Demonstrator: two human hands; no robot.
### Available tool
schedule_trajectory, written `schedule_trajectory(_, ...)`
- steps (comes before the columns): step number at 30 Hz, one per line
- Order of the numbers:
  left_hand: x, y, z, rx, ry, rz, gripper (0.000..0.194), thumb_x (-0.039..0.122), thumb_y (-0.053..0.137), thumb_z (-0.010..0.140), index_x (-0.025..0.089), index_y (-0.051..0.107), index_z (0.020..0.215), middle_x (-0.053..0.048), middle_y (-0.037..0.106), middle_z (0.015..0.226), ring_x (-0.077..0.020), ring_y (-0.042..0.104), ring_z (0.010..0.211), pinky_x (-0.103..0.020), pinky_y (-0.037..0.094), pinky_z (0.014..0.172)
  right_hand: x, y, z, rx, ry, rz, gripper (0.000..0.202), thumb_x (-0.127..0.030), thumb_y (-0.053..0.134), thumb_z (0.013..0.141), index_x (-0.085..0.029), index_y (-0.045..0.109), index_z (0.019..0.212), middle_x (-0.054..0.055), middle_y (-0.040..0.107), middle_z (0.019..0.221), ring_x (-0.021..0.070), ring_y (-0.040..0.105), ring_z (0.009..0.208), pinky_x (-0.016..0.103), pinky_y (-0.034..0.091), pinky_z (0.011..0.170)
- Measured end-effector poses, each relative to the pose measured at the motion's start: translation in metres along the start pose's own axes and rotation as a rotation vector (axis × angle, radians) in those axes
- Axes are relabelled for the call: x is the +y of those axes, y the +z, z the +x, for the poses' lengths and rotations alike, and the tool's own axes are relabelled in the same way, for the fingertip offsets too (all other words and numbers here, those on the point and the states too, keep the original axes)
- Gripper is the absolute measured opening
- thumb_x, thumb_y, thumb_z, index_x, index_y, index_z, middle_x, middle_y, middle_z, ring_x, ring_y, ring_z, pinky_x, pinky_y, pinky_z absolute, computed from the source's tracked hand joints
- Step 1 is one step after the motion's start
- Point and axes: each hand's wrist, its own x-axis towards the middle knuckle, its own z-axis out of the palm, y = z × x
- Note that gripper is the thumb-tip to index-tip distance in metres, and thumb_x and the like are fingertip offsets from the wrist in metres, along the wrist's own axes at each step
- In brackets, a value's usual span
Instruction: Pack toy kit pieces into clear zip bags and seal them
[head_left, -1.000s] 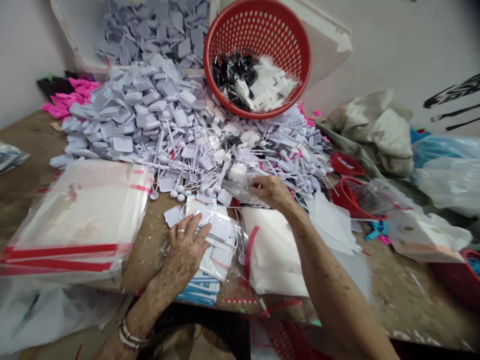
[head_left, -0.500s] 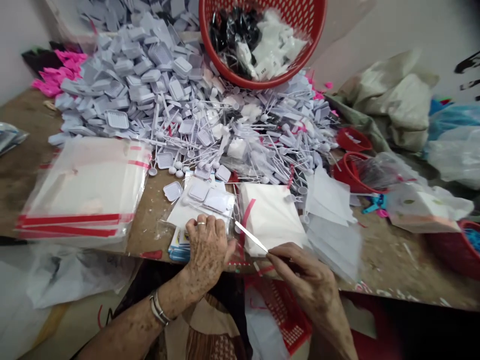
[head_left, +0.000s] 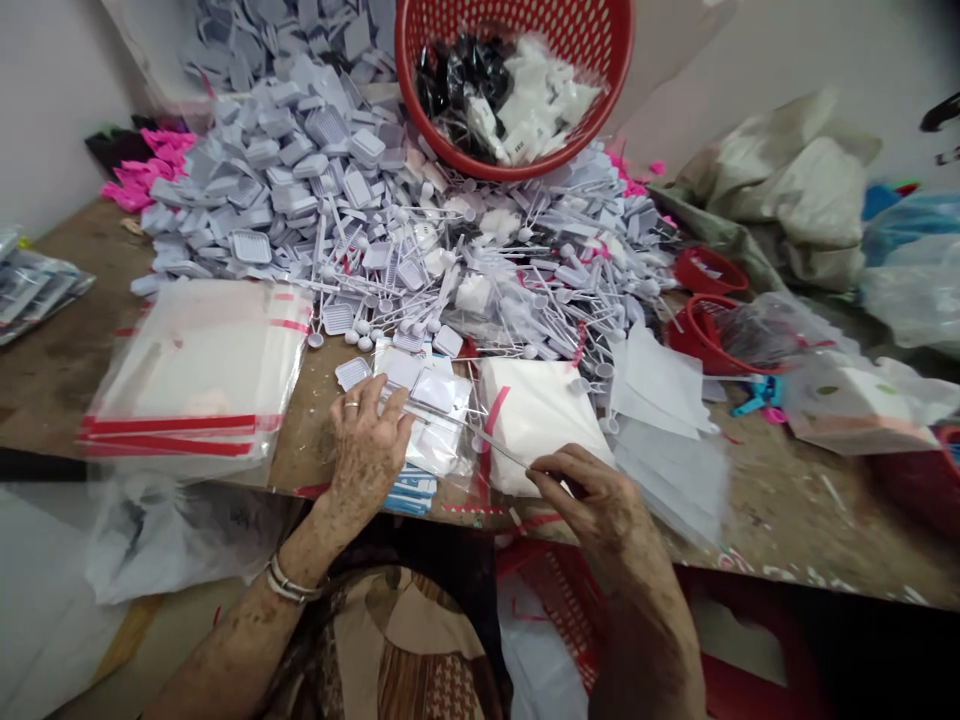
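Your left hand (head_left: 366,432) lies loosely spread on a clear bag (head_left: 442,445), just below-left of centre; your right hand (head_left: 589,490), lower right of centre, pinches a thin strip (head_left: 506,453). A red basket (head_left: 517,172) stands top centre.

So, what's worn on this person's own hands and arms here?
The left hand wears a silver-toned ring, and there are silver-toned bangles, seemingly two, at that wrist. The right hand shows no ring or bracelet. Neither hand is gloved, and no sleeve shows on either forearm.
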Motion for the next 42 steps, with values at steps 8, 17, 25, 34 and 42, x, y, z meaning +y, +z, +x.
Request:
schedule_trajectory(8,0.044,-0.004,-0.001,-0.320,0.436,-0.003,0.040,0.032,0.060,0.092,0.034,0.058,0.131,-0.012,0.059,0.115,-0.0303,0.051,0.109,-0.047,0.039,0.091,0.003,-0.017,-0.017,0.073,0.027,-0.006,0.017,-0.035,0.057,0.086,-0.025,0.067,0.075,0.003,0.064,0.076,0.0179,0.060,0.068,0.030,0.045,0.064)
schedule_trajectory(17,0.039,0.001,0.036,-0.346,0.633,0.050,0.015,0.022,0.058,0.092,0.022,0.072,0.096,-0.012,0.061,0.109,-0.0300,0.053,0.108,-0.048,0.038,0.092,0.004,-0.009,-0.023,0.002,0.011,0.024,0.018,-0.031,0.056,0.088,-0.023,0.067,0.076,0.003,0.063,0.078,0.0172,0.061,0.071,0.029,0.045,0.066)
schedule_trajectory(25,0.051,-0.002,0.047,-0.456,0.730,0.189,0.025,0.016,0.047,0.096,0.020,0.069,0.107,-0.014,0.059,0.122,-0.0311,0.051,0.117,-0.050,0.038,0.098,0.011,-0.010,-0.018,0.001,0.028,-0.020,0.018,-0.031,0.056,0.088,-0.023,0.067,0.077,0.003,0.062,0.081,0.0159,0.059,0.070,0.029,0.042,0.067)
schedule_trajectory(34,0.057,-0.014,0.061,-0.483,0.781,0.178,0.033,0.006,0.042,0.094,0.017,0.069,0.110,-0.015,0.062,0.122,-0.0302,0.052,0.120,-0.054,0.034,0.105,0.028,-0.020,-0.031,0.027,0.028,0.056,0.015,-0.029,0.058,0.086,-0.023,0.069,0.078,0.002,0.061,0.080,0.0160,0.060,0.072,0.028,0.044,0.067)
schedule_trajectory(42,0.035,-0.014,0.077,-0.526,0.780,0.064,0.028,0.011,0.051,0.091,0.022,0.065,0.113,-0.013,0.060,0.112,-0.0305,0.050,0.109,-0.047,0.037,0.089,-0.003,-0.002,0.000,-0.077,-0.053,0.022,0.019,-0.026,0.055,0.091,-0.022,0.068,0.078,0.001,0.061,0.082,0.0137,0.059,0.071,0.027,0.042,0.068)
